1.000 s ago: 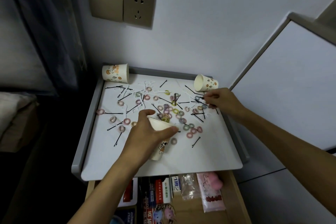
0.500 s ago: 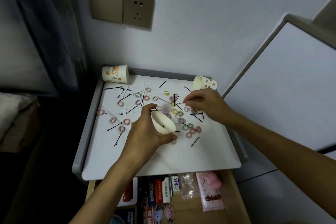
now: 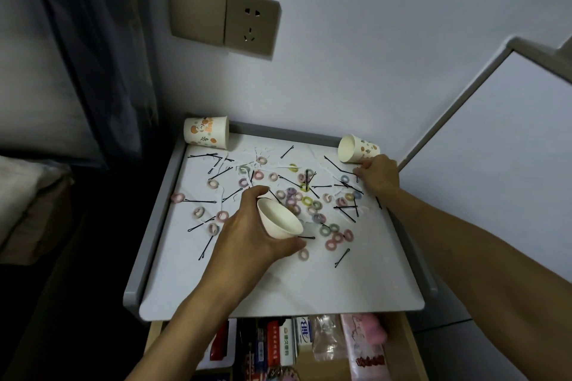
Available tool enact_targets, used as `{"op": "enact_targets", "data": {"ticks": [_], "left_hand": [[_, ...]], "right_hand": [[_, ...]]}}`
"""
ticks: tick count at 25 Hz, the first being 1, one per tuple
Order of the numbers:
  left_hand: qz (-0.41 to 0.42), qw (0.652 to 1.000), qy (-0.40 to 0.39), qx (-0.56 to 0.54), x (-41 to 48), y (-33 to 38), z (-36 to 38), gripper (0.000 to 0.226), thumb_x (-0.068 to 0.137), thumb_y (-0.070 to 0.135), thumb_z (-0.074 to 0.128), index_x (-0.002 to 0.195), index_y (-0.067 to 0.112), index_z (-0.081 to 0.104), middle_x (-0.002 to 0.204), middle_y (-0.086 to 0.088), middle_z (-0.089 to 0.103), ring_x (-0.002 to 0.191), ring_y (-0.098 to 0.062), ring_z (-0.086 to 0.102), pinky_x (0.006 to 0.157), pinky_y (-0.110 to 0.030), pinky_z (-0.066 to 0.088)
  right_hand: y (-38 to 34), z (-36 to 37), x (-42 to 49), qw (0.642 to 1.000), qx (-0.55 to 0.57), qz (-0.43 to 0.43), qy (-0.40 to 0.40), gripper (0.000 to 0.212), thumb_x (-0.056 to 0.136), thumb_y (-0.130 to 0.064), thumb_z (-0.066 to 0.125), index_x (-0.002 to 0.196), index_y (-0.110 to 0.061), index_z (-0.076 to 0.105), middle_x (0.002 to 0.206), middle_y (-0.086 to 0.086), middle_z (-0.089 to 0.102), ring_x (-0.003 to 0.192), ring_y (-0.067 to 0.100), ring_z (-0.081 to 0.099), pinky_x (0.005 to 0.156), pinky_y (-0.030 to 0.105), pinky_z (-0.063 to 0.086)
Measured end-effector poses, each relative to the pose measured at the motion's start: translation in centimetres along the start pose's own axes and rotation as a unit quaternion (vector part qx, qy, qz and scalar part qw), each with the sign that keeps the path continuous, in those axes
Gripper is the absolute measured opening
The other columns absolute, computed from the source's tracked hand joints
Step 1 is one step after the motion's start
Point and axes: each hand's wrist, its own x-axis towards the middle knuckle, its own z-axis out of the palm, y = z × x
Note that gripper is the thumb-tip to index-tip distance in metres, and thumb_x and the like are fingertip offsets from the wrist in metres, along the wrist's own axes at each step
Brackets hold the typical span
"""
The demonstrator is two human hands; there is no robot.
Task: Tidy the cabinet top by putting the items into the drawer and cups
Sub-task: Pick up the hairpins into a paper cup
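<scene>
1. Head view, writing: orange and green cartoon prints show on the two paper cups lying on their sides. In the open drawer (image 3: 399,346), nearer the camera than the held cup (image 3: 278,221), a small white box (image 3: 303,332) bears blue letters and a pink packet (image 3: 368,349) red ones, all too blurred to read.
2. The left hand (image 3: 247,244) grips the held cup, fingers curled round its wall, its mouth tilted up and away.
3. The right hand (image 3: 379,175) is far right of the held cup, fingers bunched together on the bench (image 3: 278,288). I cannot tell if they pinch anything.
4. Hair ties (image 3: 315,204) and black hairpins (image 3: 201,201) lie scattered around the held cup. One printed cup (image 3: 205,133) lies far left behind it, the other (image 3: 359,149) far right behind it, just beside the right hand.
5. The bench is white with a grey rim. On the pale wall behind the held cup sit a switch (image 3: 196,9) and socket (image 3: 251,26), with a dark curtain (image 3: 102,40) to their left.
</scene>
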Motion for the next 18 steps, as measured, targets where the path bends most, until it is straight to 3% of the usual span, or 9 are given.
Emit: {"op": "enact_targets", "data": {"ticks": [3,9,12,16,18], "left_hand": [[-0.006,1.000,0.002,-0.004,0.1,-0.1,-0.2,0.088,0.058,0.037,0.090,0.129,0.040,0.038,0.103,0.020,0.055,0.095,-0.008,0.058,0.079,-0.031,0.053],[-0.004,1.000,-0.001,-0.009,0.0,-0.3,-0.1,0.085,0.060,0.035,0.090,0.128,0.040,0.039,0.101,0.022,0.053,0.092,0.001,0.055,0.070,-0.015,0.045],[-0.009,1.000,0.000,-0.016,0.0,-0.2,0.0,0.084,0.060,0.035,0.090,0.127,0.040,0.039,0.100,0.022,0.054,0.091,0.000,0.056,0.071,-0.016,0.046],[-0.017,1.000,0.011,-0.014,0.3,-0.5,-0.2,0.087,0.059,0.038,0.090,0.129,0.040,0.040,0.104,0.018,0.055,0.095,-0.008,0.058,0.077,-0.024,0.049],[-0.021,0.999,0.015,-0.018,0.3,-0.6,-0.2,0.086,0.058,0.038,0.091,0.129,0.039,0.040,0.105,0.016,0.057,0.096,-0.010,0.058,0.079,-0.027,0.050]], "right_hand": [[-0.1,0.7,0.1,0.999,0.006,-0.033,0.000,0.012,0.079,-0.018,0.075,0.089,-0.013,0.078,0.091,0.009,0.074,0.088,0.025,0.065,0.079,0.032,0.053],[-0.2,0.9,-0.4,0.991,-0.042,-0.124,-0.041,0.015,0.083,-0.007,0.058,0.078,-0.008,0.072,0.085,0.011,0.070,0.084,0.028,0.062,0.071,0.035,0.048],[-0.2,0.8,-0.6,0.986,-0.079,-0.137,-0.049,0.017,0.089,-0.014,0.051,0.079,-0.010,0.065,0.082,0.008,0.065,0.083,0.028,0.059,0.065,0.033,0.043],[-2.4,1.0,-0.9,0.992,0.023,-0.122,-0.027,0.014,0.090,-0.013,0.058,0.084,-0.009,0.069,0.081,0.006,0.065,0.077,0.019,0.059,0.058,0.023,0.040],[-3.8,1.6,-0.9,0.994,0.034,-0.106,-0.005,0.014,0.087,-0.010,0.062,0.081,-0.003,0.073,0.079,0.012,0.070,0.077,0.025,0.063,0.064,0.029,0.048]]}}
